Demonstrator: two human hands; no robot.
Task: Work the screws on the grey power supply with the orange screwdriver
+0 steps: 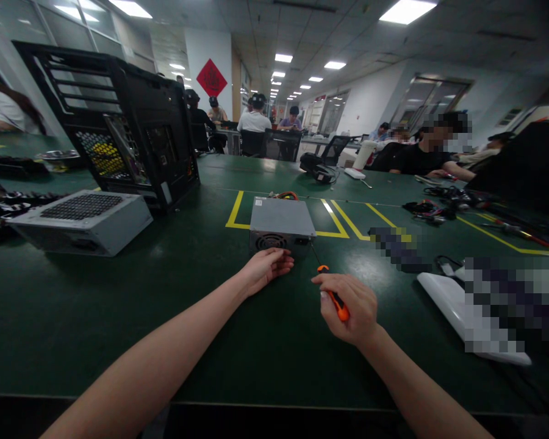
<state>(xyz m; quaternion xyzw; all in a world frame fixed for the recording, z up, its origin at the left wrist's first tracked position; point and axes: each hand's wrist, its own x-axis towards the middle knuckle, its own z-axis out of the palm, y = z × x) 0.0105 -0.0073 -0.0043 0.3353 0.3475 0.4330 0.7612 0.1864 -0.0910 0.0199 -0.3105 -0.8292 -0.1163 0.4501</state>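
A grey computer power supply (282, 216) lies on the green table in front of me, its fan grille and socket side facing me. My left hand (268, 268) is just before that side, fingers stretched out together and no object in them; whether it touches the casing I cannot tell. Wrapped round an orange and black screwdriver (343, 312) is my right hand (350, 305). The thin shaft points away from me, and its tip meets or nearly meets the right end of the power supply's near face. Coloured cables show behind the casing.
To the left stand a black computer case (137, 122) and a second power supply (86, 219). Yellow tape (235, 210) marks the table. On the right lie a white device (457, 311) and a cable bundle (430, 210). Several people sit farther back.
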